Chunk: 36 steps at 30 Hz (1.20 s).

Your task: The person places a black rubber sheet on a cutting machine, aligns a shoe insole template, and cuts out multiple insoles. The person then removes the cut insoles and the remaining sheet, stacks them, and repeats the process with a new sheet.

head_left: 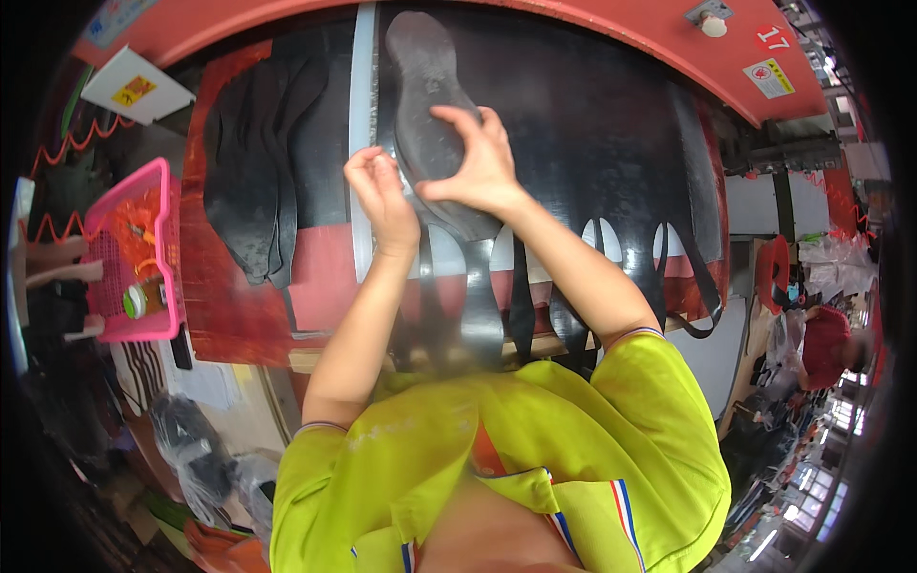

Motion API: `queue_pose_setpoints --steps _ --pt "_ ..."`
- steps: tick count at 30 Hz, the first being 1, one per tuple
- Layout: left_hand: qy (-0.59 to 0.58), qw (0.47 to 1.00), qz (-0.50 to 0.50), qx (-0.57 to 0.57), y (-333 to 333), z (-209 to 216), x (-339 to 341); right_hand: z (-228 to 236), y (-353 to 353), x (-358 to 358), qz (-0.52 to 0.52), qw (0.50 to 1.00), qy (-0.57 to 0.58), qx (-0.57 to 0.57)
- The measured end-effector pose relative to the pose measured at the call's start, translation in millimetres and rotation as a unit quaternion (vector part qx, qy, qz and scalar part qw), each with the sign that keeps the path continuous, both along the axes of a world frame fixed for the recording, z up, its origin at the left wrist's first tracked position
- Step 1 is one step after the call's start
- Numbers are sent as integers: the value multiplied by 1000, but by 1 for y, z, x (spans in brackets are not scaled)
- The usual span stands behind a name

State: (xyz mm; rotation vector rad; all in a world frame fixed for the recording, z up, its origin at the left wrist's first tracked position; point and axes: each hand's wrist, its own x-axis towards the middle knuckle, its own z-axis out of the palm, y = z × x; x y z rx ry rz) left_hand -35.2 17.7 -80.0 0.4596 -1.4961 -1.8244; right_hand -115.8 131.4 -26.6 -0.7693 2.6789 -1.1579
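Note:
A dark grey, sole-shaped piece [425,67] lies lengthwise on the black sheet [583,124], its far end near the red beam. My right hand [480,164] rests across its nearer half, thumb and fingers spread apart on its surface. Just left of the piece is my left hand [384,202], its fingers curled in against the thumb. Whatever those fingertips hold, if anything, is too small to make out. Toward me, the sheet's near part has several long cut-out openings with narrow black strips [521,301] between them.
Long black pieces [253,172] lie stacked on the left of the red-edged work surface. A pink basket [170,248] holding orange material and a small jar stands farther left. A red machine beam [630,33] spans the far side. Plastic bags [191,444] sit at lower left.

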Motion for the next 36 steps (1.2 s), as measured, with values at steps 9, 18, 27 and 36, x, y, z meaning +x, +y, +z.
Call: queue_pose_setpoints --steps 9,18,27,36 --pt "-119 969 -212 -42 17 31 14 14 51 16 72 882 -295 -360" --pt "-158 828 10 -538 -16 11 49 18 92 -5 47 824 -350 -444" --pt "-181 845 12 -502 -17 4 36 11 111 5 -31 990 104 88" --pt "-203 847 -26 -490 -33 19 -10 6 104 -46 2 989 78 126"
